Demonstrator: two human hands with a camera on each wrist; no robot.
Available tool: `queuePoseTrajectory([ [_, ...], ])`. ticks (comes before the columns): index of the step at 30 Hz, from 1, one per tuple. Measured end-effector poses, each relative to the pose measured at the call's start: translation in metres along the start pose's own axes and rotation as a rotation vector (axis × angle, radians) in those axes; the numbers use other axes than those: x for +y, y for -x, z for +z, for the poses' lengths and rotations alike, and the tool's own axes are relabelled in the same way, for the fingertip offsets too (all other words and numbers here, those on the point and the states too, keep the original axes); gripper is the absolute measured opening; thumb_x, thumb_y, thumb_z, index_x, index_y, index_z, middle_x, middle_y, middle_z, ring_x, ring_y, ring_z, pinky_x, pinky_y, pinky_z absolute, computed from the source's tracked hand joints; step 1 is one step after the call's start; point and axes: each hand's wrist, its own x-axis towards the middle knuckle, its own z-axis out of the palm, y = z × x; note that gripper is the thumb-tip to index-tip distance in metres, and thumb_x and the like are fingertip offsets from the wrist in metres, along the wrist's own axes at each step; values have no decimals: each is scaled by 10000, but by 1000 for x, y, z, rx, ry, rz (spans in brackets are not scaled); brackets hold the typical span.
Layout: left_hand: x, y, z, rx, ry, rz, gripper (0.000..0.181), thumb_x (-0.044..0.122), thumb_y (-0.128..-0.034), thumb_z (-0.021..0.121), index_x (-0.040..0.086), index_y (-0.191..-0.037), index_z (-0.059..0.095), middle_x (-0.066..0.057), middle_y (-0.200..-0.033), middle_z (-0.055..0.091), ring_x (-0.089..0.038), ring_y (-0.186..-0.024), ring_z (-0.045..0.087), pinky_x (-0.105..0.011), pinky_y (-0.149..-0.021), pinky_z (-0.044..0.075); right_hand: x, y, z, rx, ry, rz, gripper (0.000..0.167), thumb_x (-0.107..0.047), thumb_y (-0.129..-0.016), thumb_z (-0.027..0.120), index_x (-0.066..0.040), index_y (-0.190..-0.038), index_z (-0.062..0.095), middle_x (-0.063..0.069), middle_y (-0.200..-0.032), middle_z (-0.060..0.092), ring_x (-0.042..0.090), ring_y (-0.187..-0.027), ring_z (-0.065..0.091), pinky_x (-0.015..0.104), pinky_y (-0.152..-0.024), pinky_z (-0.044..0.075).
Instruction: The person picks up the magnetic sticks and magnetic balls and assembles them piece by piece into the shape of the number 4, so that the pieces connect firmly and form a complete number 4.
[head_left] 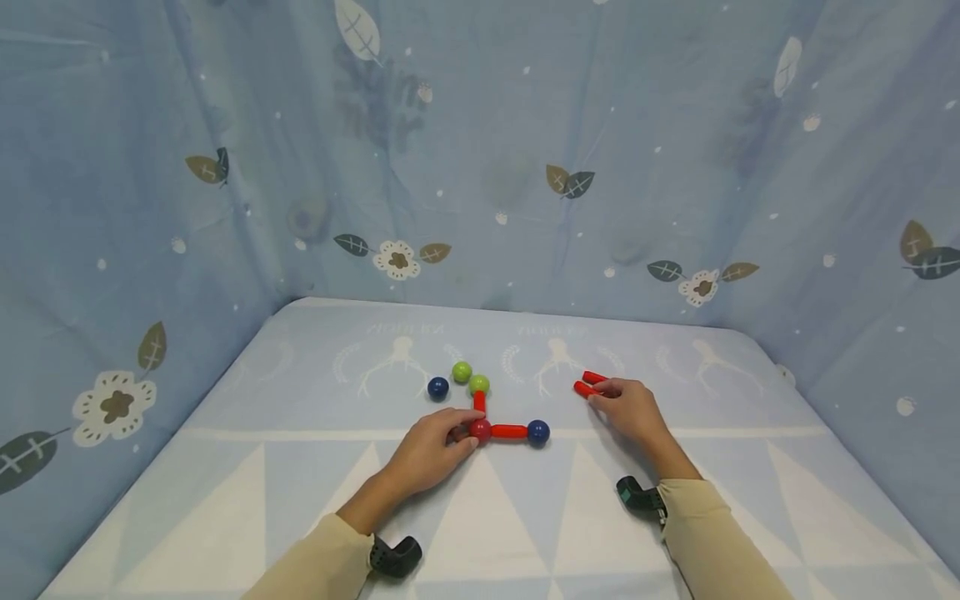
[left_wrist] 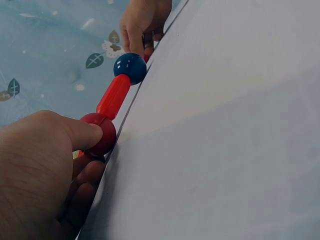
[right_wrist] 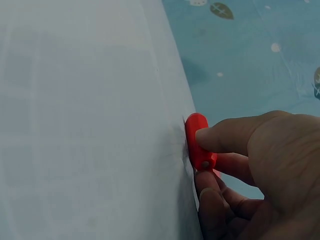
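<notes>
My left hand (head_left: pixel 427 454) pinches a red ball (head_left: pixel 482 430) at the corner of an L-shaped piece on the table. From that ball one red rod (head_left: pixel 509 432) runs right to a dark blue ball (head_left: pixel 538 432). Another red rod (head_left: pixel 479 402) points away to a green ball (head_left: pixel 478 384). At the right, my right hand (head_left: pixel 632 408) holds a loose red rod (right_wrist: pixel 198 142) between thumb and fingers; a small hole shows in its near end. A second loose red rod (head_left: pixel 594 377) lies just behind it, partly hidden by the fingers.
A loose green ball (head_left: pixel 461 372) and a loose dark blue ball (head_left: pixel 438 387) lie behind my left hand. A patterned cloth covers the table (head_left: pixel 300 500). Blue printed curtains (head_left: pixel 495 167) rise at the back and both sides.
</notes>
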Motion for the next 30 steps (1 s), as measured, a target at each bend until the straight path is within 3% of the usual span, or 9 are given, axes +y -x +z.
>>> queuePoseTrajectory([
  [15,-4,0,0,2,-3,0,386,165,-922,719,158,-1305,668,69,-1054,661,-96,-864,571,-318,-786,499,-1,-1,4,16,-8,-11,240,-167,-934,672,-12,-1115,696,203,-1185,652,348,-1087,570,513,-918,457],
  [22,-4,4,2,-11,-5,-33,388,184,-928,719,138,-1309,660,79,-1041,648,-101,-870,560,-320,-796,497,2,1,7,1,-13,-18,232,-170,-925,684,-14,-1096,700,190,-1157,660,342,-1057,572,501,-898,464],
  [30,-3,-1,1,2,4,6,380,171,-930,713,159,-1307,666,81,-1047,653,-93,-863,567,-301,-782,498,-1,5,2,23,-8,-29,234,-166,-934,673,-6,-1103,689,195,-1157,665,347,-1076,578,502,-898,459],
])
